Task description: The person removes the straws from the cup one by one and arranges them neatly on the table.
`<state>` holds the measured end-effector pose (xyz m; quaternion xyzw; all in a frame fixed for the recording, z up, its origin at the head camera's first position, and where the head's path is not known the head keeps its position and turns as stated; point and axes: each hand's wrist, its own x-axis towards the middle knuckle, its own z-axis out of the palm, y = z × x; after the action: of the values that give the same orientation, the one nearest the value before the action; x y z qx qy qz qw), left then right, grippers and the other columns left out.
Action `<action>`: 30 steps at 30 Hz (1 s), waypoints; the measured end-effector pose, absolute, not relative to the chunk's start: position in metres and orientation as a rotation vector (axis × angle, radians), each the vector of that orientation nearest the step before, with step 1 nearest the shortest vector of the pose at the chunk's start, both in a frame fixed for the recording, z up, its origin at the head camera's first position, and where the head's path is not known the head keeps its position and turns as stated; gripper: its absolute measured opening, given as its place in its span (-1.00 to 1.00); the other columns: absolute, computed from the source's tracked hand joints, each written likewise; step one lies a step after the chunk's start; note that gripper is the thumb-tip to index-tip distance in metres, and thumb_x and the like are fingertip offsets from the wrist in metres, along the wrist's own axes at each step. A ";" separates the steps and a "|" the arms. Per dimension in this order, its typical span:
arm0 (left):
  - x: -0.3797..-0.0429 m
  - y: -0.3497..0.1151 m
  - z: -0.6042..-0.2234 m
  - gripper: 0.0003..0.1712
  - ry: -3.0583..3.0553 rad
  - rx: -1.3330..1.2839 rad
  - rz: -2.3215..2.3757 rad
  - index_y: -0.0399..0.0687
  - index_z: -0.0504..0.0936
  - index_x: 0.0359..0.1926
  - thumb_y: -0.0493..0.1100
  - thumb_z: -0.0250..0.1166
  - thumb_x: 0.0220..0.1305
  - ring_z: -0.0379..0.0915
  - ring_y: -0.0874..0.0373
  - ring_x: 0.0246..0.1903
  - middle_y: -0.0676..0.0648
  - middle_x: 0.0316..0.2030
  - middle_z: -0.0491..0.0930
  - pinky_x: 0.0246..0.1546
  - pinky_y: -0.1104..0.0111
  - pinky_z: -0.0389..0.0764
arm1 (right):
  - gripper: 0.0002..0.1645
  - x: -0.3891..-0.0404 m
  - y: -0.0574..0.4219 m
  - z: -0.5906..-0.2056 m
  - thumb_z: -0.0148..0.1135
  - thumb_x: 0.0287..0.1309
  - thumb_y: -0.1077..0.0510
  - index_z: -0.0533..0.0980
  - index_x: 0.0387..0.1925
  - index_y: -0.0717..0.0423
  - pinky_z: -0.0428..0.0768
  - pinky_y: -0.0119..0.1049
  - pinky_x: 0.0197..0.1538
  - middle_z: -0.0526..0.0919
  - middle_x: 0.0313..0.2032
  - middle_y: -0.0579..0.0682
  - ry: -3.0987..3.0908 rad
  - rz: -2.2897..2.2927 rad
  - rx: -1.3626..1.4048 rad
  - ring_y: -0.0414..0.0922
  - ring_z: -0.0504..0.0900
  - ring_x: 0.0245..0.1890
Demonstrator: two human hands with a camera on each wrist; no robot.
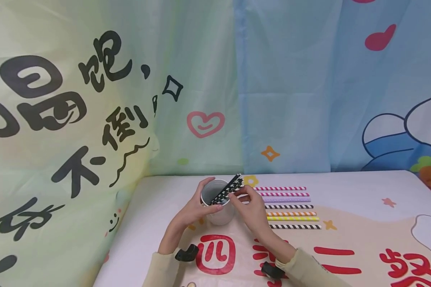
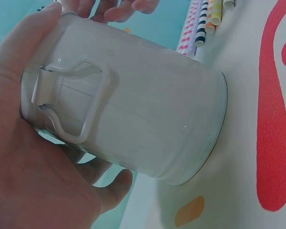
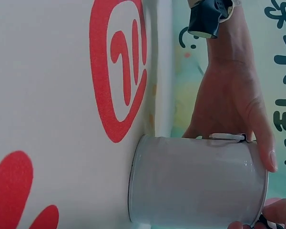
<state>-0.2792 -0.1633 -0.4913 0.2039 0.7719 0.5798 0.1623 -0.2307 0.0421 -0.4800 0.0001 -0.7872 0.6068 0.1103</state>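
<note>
A light grey-white cup, with a wire-like handle on its side, is near the back of the table. My left hand grips it around the rim and upper side, thumb along the near edge. Black paper straws with a white pattern lean in the cup's mouth, their upper ends jutting out to the right. With thumb and fingers, my right hand pinches these straws at the rim. In the right wrist view only a scrap of the straws shows beside the fingertips.
Right of the cup, several paper straws lie in a row: pink-striped, purple, black-striped, orange-striped and yellow. A printed cloth covers the table. Behind hangs a printed curtain. Each wrist wears a black strap device.
</note>
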 end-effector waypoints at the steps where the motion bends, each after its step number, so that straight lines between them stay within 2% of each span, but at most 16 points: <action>1: -0.279 -0.163 -0.491 0.05 2.201 0.581 1.655 0.38 -0.04 0.52 0.05 0.45 0.20 0.16 -0.08 0.38 -0.11 0.42 0.19 0.34 -0.07 0.39 | -0.79 -0.231 0.042 -0.480 0.38 0.23 0.03 0.60 -0.18 0.03 0.60 -0.34 -0.15 0.70 -0.16 -0.03 -2.309 1.786 0.003 -0.10 0.64 -0.22; 12: -0.279 -0.163 -0.490 0.08 2.202 0.591 1.657 0.29 -0.06 0.54 0.06 0.45 0.20 0.17 -0.09 0.39 -0.09 0.41 0.21 0.36 -0.11 0.34 | -0.80 -0.230 0.048 -0.472 0.36 0.25 0.10 0.61 -0.14 0.09 0.58 -0.44 -0.21 0.67 -0.14 0.05 -2.254 1.891 -0.008 -0.14 0.65 -0.26; 23: -0.279 -0.165 -0.491 0.07 2.202 0.594 1.656 0.27 -0.06 0.54 0.02 0.44 0.20 0.14 -0.11 0.40 -0.13 0.43 0.18 0.36 -0.16 0.33 | -0.77 -0.226 0.057 -0.463 0.33 0.29 0.04 0.59 -0.12 0.07 0.53 -0.41 -0.24 0.65 -0.08 0.05 -2.274 1.959 -0.075 -0.14 0.65 -0.24; 30: -0.280 -0.164 -0.491 0.06 2.201 0.605 1.660 0.29 -0.04 0.53 0.05 0.44 0.20 0.16 -0.10 0.39 -0.12 0.42 0.19 0.35 -0.15 0.33 | -0.71 -0.221 0.066 -0.456 0.32 0.30 -0.02 0.56 -0.11 0.08 0.62 -0.36 -0.17 0.68 -0.11 0.07 -2.264 1.999 -0.105 -0.17 0.64 -0.26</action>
<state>-0.2796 -0.1639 -0.4914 0.2118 0.7699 0.5807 0.1590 -0.2208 0.0657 -0.4557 -0.0347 -0.7478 0.6603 0.0598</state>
